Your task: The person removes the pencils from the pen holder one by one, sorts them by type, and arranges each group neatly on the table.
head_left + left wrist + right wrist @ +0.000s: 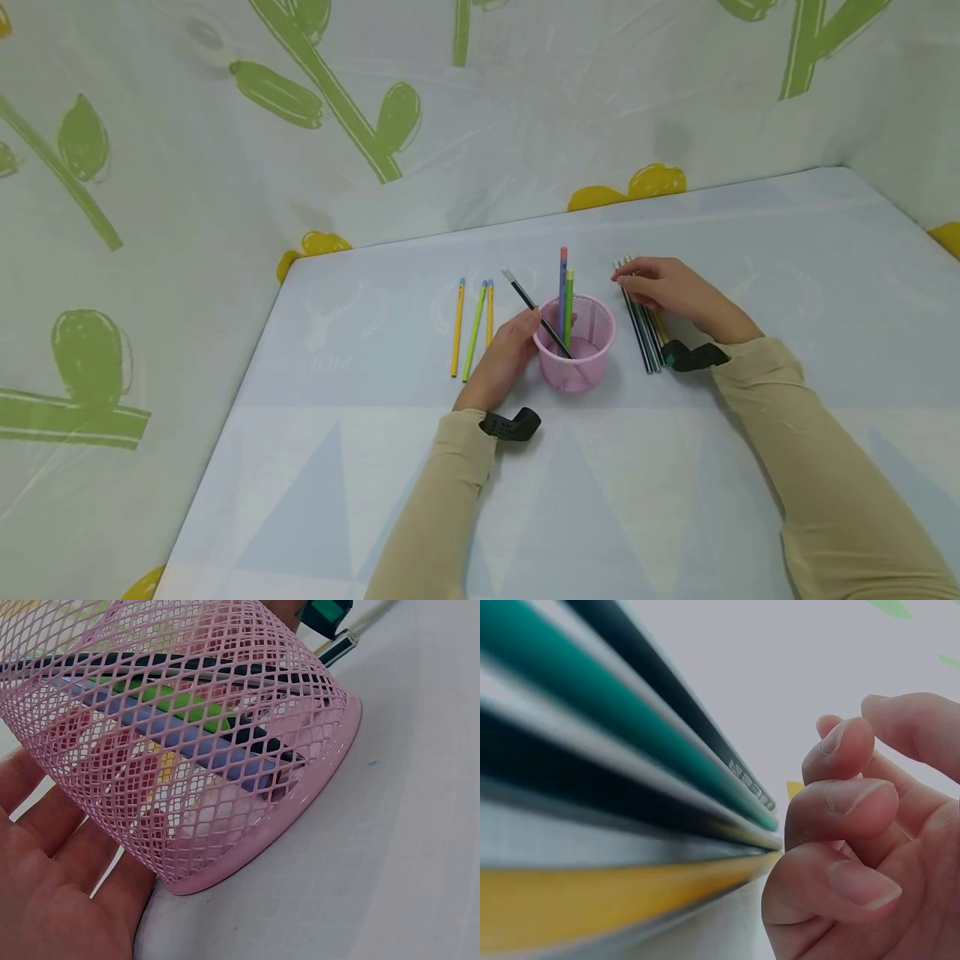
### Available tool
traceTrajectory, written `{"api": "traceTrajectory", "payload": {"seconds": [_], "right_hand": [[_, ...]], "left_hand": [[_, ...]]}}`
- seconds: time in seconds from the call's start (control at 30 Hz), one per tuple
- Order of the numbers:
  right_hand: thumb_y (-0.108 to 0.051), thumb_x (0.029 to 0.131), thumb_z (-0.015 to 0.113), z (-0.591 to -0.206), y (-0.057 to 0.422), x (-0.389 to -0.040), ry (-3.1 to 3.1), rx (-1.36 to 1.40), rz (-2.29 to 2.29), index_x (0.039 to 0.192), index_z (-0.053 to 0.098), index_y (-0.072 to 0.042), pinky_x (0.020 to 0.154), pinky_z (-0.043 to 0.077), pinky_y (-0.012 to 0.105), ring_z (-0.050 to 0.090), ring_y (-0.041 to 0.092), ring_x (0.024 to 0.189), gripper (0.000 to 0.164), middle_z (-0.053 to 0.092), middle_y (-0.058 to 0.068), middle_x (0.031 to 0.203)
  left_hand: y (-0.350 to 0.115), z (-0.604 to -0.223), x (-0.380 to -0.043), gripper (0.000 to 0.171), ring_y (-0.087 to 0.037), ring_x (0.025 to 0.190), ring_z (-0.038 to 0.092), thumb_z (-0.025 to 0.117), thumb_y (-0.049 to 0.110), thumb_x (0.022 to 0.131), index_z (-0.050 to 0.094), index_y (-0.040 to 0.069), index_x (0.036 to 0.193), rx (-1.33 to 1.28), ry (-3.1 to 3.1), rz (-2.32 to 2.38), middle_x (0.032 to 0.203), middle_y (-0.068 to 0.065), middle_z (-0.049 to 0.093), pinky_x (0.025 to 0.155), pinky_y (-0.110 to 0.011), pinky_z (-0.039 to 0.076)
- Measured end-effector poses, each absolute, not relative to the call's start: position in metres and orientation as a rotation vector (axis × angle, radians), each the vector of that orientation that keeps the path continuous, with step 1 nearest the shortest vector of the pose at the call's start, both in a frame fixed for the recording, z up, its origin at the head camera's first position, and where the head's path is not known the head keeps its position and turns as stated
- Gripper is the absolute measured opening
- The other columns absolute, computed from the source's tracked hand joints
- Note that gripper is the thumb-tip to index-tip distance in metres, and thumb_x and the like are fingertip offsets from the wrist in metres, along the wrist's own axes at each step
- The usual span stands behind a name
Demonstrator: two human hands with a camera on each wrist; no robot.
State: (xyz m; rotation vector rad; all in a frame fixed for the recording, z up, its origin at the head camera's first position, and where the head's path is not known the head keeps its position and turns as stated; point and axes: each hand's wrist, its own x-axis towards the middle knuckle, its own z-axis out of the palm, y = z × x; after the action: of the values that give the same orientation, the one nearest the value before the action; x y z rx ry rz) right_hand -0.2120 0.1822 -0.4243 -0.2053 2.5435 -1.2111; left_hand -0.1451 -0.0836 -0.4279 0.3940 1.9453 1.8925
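My left hand (504, 358) holds the pink mesh pencil cup (572, 382) by its left side; through the mesh its fingers show curved behind the cup (255, 859). Inside lean a black pencil (522, 293), a purple-blue pencil (563, 279) and a green pencil (569, 304). On the right, my right hand (667, 287) hovers at the far ends of several dark pencils (637, 332) lying side by side. Its fingers are loosely curled, with nothing visible between thumb and fingertips in the right wrist view. A yellow pencil (615, 900) lies beside a teal one (630, 724).
Left of the cup lie two yellow pencils, one farther left (457, 329) and one (490, 312) partly by the left hand, with a green pencil (474, 333) between them. The pale patterned table (360, 333) meets a leaf-print curtain (510, 150) behind.
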Motion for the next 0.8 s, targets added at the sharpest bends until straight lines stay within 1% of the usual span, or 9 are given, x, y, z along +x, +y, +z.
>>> {"api": "traceTrajectory", "payload": {"seconds": [0.23,0.43,0.8], "right_hand": [[-0.045,0.089,0.045,-0.423,0.187,-0.212,2.534,-0.188,-1.243,0.120,0.052,-0.014,0.056,0.039,0.027,0.045,0.021,0.067,0.044,0.050,0.011,0.081],[-0.049,0.088,0.046,-0.421,0.193,-0.211,2.534,-0.170,-1.276,0.119,0.051,-0.012,0.055,0.037,0.027,0.043,0.017,0.062,0.049,0.047,0.008,0.075],[-0.045,0.089,0.046,-0.423,0.204,-0.214,2.572,-0.099,-1.230,0.120,0.051,-0.012,0.053,0.037,0.027,0.044,0.020,0.067,0.046,0.047,0.009,0.080]], "left_hand": [[-0.083,-0.424,-0.142,0.059,-0.006,0.126,0.030,0.033,0.046,0.093,0.035,0.005,0.136,0.398,1.963,1.893,0.138,0.000,0.036,0.101,-0.024,0.027],[-0.083,-0.423,-0.142,0.059,-0.005,0.126,0.030,0.032,0.045,0.094,0.034,0.005,0.136,0.403,1.986,1.861,0.139,-0.001,0.035,0.100,-0.023,0.027],[-0.083,-0.423,-0.142,0.060,-0.004,0.126,0.029,0.031,0.046,0.094,0.032,0.004,0.137,0.420,1.968,1.870,0.140,-0.002,0.034,0.101,-0.023,0.026]]}}
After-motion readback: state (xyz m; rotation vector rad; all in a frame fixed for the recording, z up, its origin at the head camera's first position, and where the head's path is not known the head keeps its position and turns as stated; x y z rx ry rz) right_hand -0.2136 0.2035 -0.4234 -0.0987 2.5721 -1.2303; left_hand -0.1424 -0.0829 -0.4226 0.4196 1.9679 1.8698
